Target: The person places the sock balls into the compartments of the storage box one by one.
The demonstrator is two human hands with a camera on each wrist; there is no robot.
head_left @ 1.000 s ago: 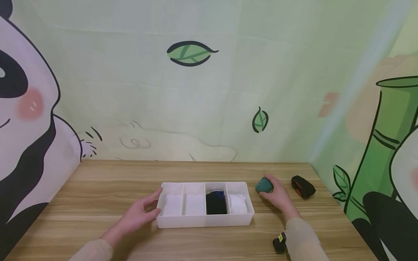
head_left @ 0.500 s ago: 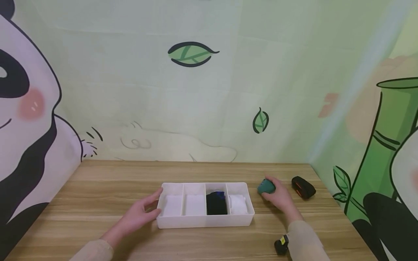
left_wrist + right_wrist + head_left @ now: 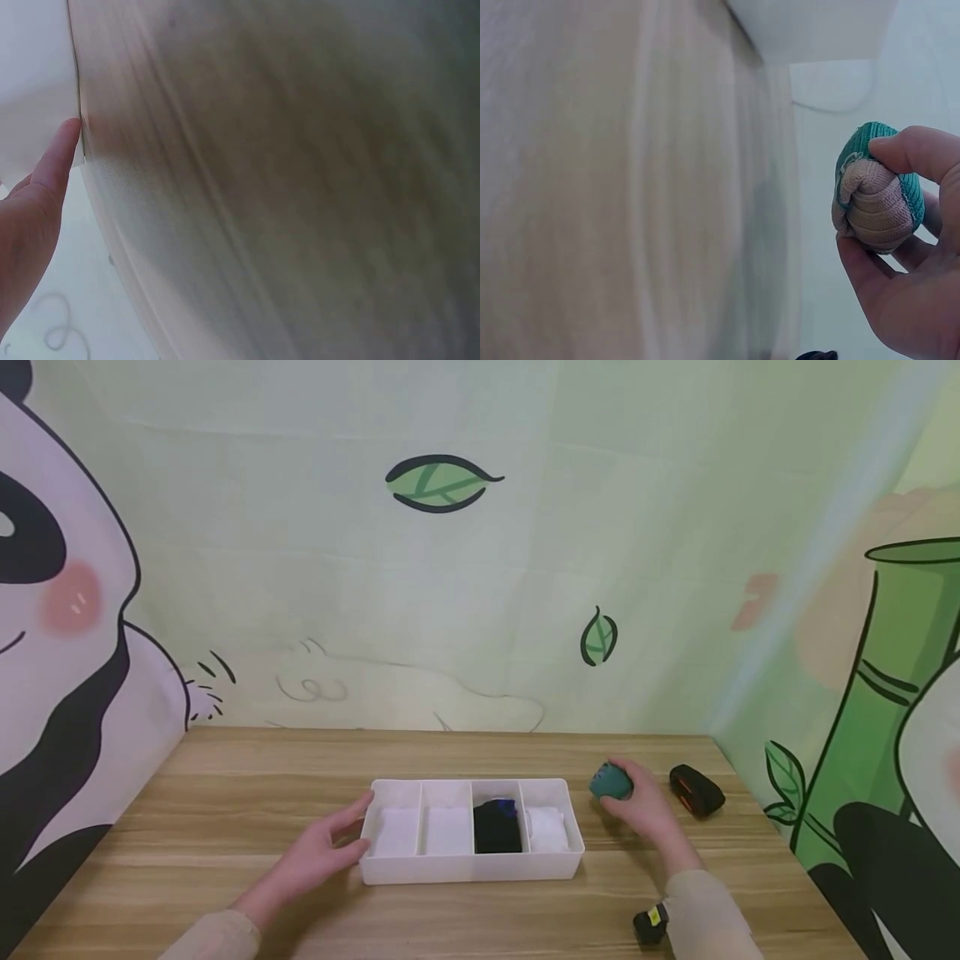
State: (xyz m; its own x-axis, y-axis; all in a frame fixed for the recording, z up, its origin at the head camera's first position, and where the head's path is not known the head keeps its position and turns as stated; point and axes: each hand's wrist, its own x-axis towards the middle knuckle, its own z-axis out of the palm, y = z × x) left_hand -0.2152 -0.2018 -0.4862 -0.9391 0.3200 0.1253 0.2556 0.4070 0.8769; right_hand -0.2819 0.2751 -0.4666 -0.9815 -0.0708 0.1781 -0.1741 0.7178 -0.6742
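My right hand [image 3: 641, 802] pinches a rolled-up pair of socks [image 3: 611, 782] to the right of a white divided box [image 3: 472, 868]. In the right wrist view the rolled socks [image 3: 877, 199] show teal ribbing outside and a beige-pink fold, held between thumb and fingertips above the table. My left hand [image 3: 322, 856] touches the box's left end, fingers and thumb spread nearly straight. The left wrist view shows a straight finger [image 3: 56, 161] along the box edge. Inside the box, a black bundle [image 3: 497, 828] fills one compartment and a white bundle [image 3: 547, 830] the rightmost one.
A black bundle with orange marks [image 3: 696, 790] lies on the wooden table [image 3: 262, 785] beyond my right hand. A small black device with a yellow label [image 3: 650, 924] sits by my right sleeve. A printed cloth backdrop [image 3: 465, 610] rises behind the table.
My right hand, holding the rolled socks, has shifted very slightly to the right and up. The left hand and the box have stayed in place.
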